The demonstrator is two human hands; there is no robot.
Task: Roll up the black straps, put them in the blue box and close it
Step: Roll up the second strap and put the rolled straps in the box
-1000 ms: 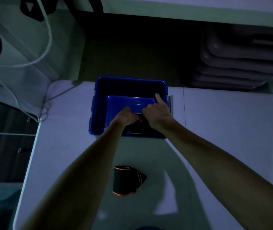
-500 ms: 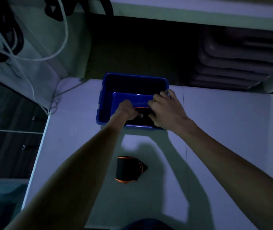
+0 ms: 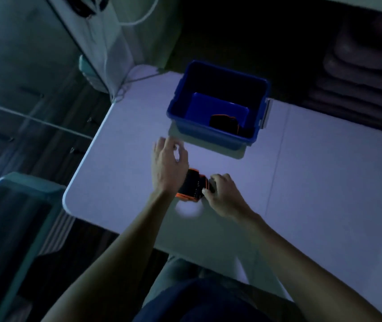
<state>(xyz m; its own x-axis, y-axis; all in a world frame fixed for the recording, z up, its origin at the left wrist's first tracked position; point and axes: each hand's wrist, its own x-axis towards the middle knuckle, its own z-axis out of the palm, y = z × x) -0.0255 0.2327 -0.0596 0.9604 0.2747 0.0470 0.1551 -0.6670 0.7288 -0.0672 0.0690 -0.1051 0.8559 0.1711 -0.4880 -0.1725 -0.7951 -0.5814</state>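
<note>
Rolled black strap (image 3: 193, 185), near table's (image 3: 324, 182) front edge: pinched by right hand (image 3: 225, 196); left hand (image 3: 168, 167) released above it. Second strap (image 3: 225, 123) inside blue box (image 3: 211, 135).

Both hands (image 3: 169, 163) from box (image 3: 218, 135) to strap (image 3: 192, 188)

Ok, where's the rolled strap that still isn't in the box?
In the head view, the rolled black strap with orange edging lies on the white table, just in front of the open blue plastic box, between the left hand and right hand.

Bare forearms, no sleeves, dark trousers (image 3: 208, 298)
</note>
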